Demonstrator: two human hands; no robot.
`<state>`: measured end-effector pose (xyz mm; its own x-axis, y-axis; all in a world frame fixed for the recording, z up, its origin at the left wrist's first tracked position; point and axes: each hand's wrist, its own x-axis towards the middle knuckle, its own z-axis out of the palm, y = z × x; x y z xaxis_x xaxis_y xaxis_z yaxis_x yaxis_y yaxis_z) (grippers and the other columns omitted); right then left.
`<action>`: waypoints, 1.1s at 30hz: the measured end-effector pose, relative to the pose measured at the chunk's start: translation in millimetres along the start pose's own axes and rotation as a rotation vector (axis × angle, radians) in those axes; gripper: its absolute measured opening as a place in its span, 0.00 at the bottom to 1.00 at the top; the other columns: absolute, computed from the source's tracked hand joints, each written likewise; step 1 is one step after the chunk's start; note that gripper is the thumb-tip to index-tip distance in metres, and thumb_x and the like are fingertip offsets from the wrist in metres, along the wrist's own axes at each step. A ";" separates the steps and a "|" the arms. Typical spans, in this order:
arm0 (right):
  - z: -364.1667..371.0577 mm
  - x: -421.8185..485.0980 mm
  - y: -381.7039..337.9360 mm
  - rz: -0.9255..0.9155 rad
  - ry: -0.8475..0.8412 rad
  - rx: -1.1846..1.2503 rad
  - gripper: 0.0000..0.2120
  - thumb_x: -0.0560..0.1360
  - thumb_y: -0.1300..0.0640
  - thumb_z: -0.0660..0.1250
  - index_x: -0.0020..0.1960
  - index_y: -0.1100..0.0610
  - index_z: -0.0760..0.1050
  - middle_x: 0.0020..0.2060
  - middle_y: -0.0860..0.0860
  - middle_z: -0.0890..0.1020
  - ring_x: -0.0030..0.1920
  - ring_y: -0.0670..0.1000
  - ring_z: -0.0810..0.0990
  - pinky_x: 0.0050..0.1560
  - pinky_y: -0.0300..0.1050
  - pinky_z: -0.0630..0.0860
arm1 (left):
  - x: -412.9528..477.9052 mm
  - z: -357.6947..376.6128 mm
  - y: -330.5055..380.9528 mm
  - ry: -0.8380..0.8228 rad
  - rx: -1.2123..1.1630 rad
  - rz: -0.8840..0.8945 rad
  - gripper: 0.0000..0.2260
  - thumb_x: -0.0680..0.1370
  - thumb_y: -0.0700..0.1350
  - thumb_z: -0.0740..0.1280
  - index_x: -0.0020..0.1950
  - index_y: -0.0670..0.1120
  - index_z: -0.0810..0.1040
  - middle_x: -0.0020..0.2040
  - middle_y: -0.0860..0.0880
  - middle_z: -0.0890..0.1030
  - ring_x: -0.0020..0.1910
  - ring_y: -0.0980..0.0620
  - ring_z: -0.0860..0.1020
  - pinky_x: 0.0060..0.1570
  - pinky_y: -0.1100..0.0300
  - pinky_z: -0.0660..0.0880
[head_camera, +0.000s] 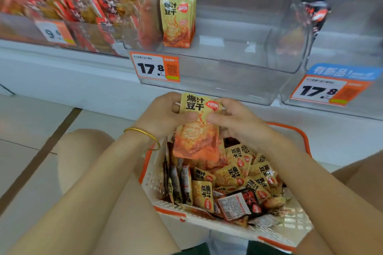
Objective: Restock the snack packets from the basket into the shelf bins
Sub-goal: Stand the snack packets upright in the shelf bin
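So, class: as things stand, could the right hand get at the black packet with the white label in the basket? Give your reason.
Probably yes, once freed: the right hand pinches the yellow packet with the left hand, but the black packet lies uncovered on top of the heap in the basket.

Basket (153, 184) before shelf, packets inside; held packet (196, 128) above basket; middle bin (238, 64) behind.

Both hands hold one snack packet above the basket

Left hand (163, 114) and right hand (238, 122) pinch a yellow packet (196, 128) mid-frame — basket (153, 184) below, clear bin (228, 64) above.
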<state>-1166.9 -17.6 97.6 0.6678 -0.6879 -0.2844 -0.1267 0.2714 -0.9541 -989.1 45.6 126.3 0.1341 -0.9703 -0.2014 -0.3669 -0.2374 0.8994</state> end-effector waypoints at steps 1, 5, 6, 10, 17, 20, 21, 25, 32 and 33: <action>4.2 -2.0 -9.6 0.006 -0.035 0.051 0.22 0.71 0.59 0.70 0.63 0.61 0.69 0.49 0.57 0.81 0.42 0.49 0.83 0.38 0.47 0.81 | -5.5 -7.5 10.4 0.016 -0.016 0.002 0.11 0.74 0.39 0.71 0.55 0.45 0.77 0.44 0.48 0.84 0.37 0.58 0.82 0.36 0.64 0.79; 18.3 -12.3 -59.1 -0.021 -0.165 0.187 0.19 0.68 0.61 0.71 0.58 0.61 0.74 0.45 0.55 0.84 0.40 0.50 0.83 0.40 0.46 0.82 | -15.6 -37.5 48.3 0.030 -0.126 0.051 0.05 0.75 0.39 0.69 0.49 0.47 0.78 0.36 0.50 0.84 0.34 0.56 0.82 0.37 0.61 0.80; 20.2 -13.7 -71.4 -0.034 -0.170 0.219 0.17 0.67 0.60 0.68 0.55 0.61 0.75 0.43 0.54 0.84 0.38 0.49 0.83 0.37 0.44 0.82 | -15.0 -43.5 57.2 0.032 -0.171 0.065 0.04 0.75 0.39 0.68 0.48 0.47 0.78 0.34 0.51 0.83 0.33 0.57 0.81 0.36 0.63 0.80; 21.8 -2.1 -120.7 -0.091 -0.170 0.217 0.13 0.67 0.58 0.66 0.51 0.60 0.77 0.40 0.53 0.84 0.36 0.48 0.83 0.37 0.43 0.82 | 7.6 -66.2 88.9 0.112 -0.232 0.142 0.03 0.76 0.40 0.67 0.45 0.46 0.80 0.36 0.52 0.83 0.32 0.58 0.80 0.33 0.63 0.79; -3.6 100.7 -175.1 -0.077 0.256 -0.077 0.06 0.76 0.66 0.64 0.45 0.56 0.74 0.35 0.51 0.80 0.31 0.46 0.79 0.32 0.41 0.80 | 89.2 -102.3 96.5 0.659 0.448 0.329 0.11 0.77 0.43 0.63 0.58 0.41 0.75 0.49 0.45 0.77 0.46 0.47 0.75 0.49 0.54 0.74; -2.6 147.0 -161.7 -0.004 0.312 -0.219 0.10 0.75 0.69 0.65 0.46 0.54 0.73 0.36 0.49 0.78 0.28 0.44 0.76 0.24 0.33 0.73 | 111.1 -108.6 84.2 0.588 0.968 0.383 0.17 0.75 0.42 0.63 0.64 0.41 0.73 0.57 0.40 0.75 0.59 0.40 0.71 0.59 0.48 0.68; -1.2 162.5 -155.2 0.007 0.323 -0.256 0.10 0.75 0.69 0.64 0.49 0.55 0.74 0.39 0.50 0.79 0.32 0.45 0.77 0.26 0.34 0.75 | 116.6 -108.5 80.6 0.536 1.046 0.358 0.22 0.76 0.44 0.63 0.69 0.42 0.69 0.61 0.40 0.73 0.63 0.40 0.69 0.62 0.46 0.67; -4.6 213.9 -135.8 -0.037 0.439 -0.668 0.14 0.74 0.62 0.68 0.59 0.59 0.77 0.55 0.58 0.80 0.55 0.58 0.79 0.57 0.52 0.76 | 125.3 -100.2 71.7 0.469 1.184 0.215 0.30 0.78 0.50 0.62 0.76 0.41 0.55 0.75 0.41 0.59 0.74 0.42 0.56 0.73 0.47 0.55; -5.1 240.8 -123.4 -0.061 0.543 -0.861 0.15 0.73 0.53 0.69 0.57 0.59 0.77 0.51 0.58 0.82 0.51 0.59 0.82 0.53 0.52 0.78 | 127.4 -90.9 65.5 0.527 1.259 0.174 0.29 0.80 0.50 0.57 0.76 0.39 0.52 0.77 0.40 0.52 0.76 0.43 0.50 0.74 0.47 0.46; -4.4 243.4 -123.2 -0.070 0.559 -0.852 0.15 0.73 0.53 0.69 0.56 0.59 0.77 0.50 0.58 0.83 0.49 0.59 0.82 0.52 0.53 0.79 | 127.5 -91.0 64.9 0.531 1.262 0.177 0.29 0.80 0.50 0.57 0.76 0.39 0.52 0.77 0.40 0.52 0.76 0.43 0.50 0.75 0.47 0.46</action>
<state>-991.9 -221.4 145.5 0.2834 -0.9588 -0.0207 -0.7261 -0.2004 -0.6577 -912.0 -89.3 194.3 0.2258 -0.9253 0.3048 -0.9551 -0.2718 -0.1176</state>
